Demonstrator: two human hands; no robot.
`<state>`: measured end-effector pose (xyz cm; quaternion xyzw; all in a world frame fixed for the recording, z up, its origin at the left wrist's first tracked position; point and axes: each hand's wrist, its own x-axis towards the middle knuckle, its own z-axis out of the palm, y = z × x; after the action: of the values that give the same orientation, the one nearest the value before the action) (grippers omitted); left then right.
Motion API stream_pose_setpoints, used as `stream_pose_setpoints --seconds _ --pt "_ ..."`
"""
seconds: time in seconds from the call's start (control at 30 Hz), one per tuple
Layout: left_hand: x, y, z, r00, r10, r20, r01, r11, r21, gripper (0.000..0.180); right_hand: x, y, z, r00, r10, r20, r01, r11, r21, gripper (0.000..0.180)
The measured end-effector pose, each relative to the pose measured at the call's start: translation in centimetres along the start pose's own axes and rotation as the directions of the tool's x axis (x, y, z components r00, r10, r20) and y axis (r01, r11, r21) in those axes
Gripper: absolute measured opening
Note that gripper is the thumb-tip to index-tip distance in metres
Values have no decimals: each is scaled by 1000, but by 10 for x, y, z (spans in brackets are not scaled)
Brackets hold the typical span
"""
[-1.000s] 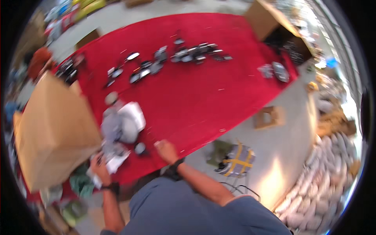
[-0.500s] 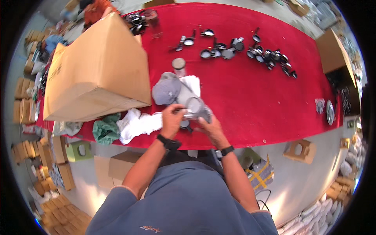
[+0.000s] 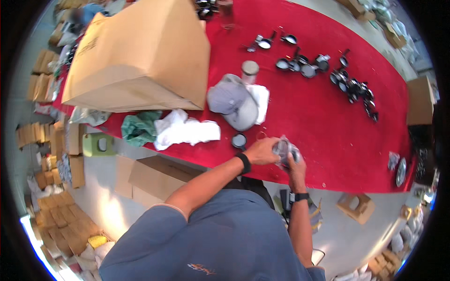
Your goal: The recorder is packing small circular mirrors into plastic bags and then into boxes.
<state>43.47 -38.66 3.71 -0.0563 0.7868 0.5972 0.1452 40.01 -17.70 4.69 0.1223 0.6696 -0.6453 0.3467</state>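
Over the near edge of the red table, I hold a small round thing in clear plastic wrap (image 3: 282, 151) between both hands. My left hand (image 3: 262, 151) pinches it from the left, fingers closed. From the right, my right hand (image 3: 296, 168) grips it with bent fingers. Shine and blur hide what is inside the wrap. A small dark pan (image 3: 239, 140) lies on the table left of my left hand. Just beyond that hand is a thin reddish ring (image 3: 261, 135). Farther off sits a grey cap (image 3: 229, 100).
A big cardboard box (image 3: 140, 61) stands at the left, with green cloth (image 3: 139, 129) and white cloth (image 3: 187, 132) before it. Beyond the cap is a lidded jar (image 3: 250, 70). Several small black pans (image 3: 309, 70) lie across the far side. An open carton (image 3: 419, 103) stands far right.
Both hands have moved right, away from the cap, carrying the wrapped round thing. The view has shifted and turned too. The small dark pan near the edge now shows fully.
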Motion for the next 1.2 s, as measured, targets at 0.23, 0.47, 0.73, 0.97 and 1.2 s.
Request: stream_pose_setpoints --seconds 0.23,0.47,0.73,0.97,1.2 --pt "5 5 10 997 -71 -22 68 989 -128 73 1 -4 -1 988 37 147 -56 991 125 52" --pt "13 5 -2 998 -67 -20 44 822 -568 83 -4 11 -49 989 125 76 -141 957 255 49" --pt "23 4 -4 981 8 193 128 720 -682 88 15 30 -94 956 293 26 -295 952 85 53" --pt "22 2 7 939 165 303 218 399 -891 90 19 23 -112 950 300 84 -300 954 -12 56" --pt "30 -2 13 936 7 353 299 516 -803 68 22 10 -131 959 249 136 -250 968 -11 50"
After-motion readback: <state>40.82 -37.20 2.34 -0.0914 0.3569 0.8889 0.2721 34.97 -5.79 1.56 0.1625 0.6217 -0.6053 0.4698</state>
